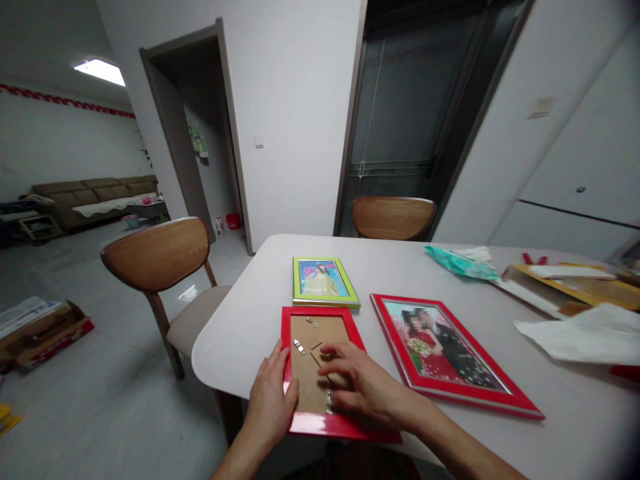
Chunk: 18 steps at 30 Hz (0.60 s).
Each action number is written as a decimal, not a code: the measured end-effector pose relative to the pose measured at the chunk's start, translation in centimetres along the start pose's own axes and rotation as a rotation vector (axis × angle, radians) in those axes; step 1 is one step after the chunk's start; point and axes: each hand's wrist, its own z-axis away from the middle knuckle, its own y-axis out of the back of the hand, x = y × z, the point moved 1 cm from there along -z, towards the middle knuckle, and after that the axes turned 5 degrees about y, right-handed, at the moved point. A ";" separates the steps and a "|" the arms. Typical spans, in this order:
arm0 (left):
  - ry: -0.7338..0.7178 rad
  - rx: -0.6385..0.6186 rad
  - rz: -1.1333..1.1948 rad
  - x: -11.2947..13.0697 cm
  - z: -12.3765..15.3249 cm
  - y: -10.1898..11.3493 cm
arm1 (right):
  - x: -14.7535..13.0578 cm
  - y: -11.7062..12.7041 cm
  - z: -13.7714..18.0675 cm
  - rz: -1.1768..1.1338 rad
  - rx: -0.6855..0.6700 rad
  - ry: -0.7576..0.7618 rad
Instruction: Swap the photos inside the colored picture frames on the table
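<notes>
A red picture frame (pixel 306 423) lies face down at the near edge of the table, its brown backing board (pixel 306 380) upward. Small metal fittings (pixel 299 347) sit on the board. My left hand (pixel 270 393) grips the frame's left side, thumb on top of the rim and fingers along the outer edge. Over the board's right half is my right hand (pixel 357 383), fingers bent and apart, with the thumb close to a metal fitting at the lower end. That hand covers part of the board and the frame's right side.
A green-rimmed framed picture (pixel 320 280) lies just beyond. To the right is a larger red framed photo (pixel 445 347). Farther right are a teal wrapper (pixel 460 263), yellow packaging (pixel 565 287) and white paper (pixel 585 333). Wooden chairs (pixel 160 253) stand at the left and far sides.
</notes>
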 end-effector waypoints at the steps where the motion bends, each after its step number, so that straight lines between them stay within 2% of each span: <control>1: 0.002 0.000 -0.004 0.0 0.0 0.0 | -0.2 0.0 0.6 -0.009 -0.028 0.001; 4: 0.011 0.011 0.000 -0.1 0.0 -0.1 | -0.3 -0.8 1.1 0.025 -0.010 0.004; 10: 0.014 -0.001 0.022 -0.1 0.0 0.0 | 0.3 -2.2 0.5 0.074 0.122 0.019; 15: 0.003 0.000 0.017 0.0 0.2 -0.1 | 0.6 -1.9 0.4 0.187 0.219 -0.175; 18: 0.016 0.007 0.026 -0.1 0.2 -0.1 | 0.6 -2.0 0.1 0.194 0.224 -0.196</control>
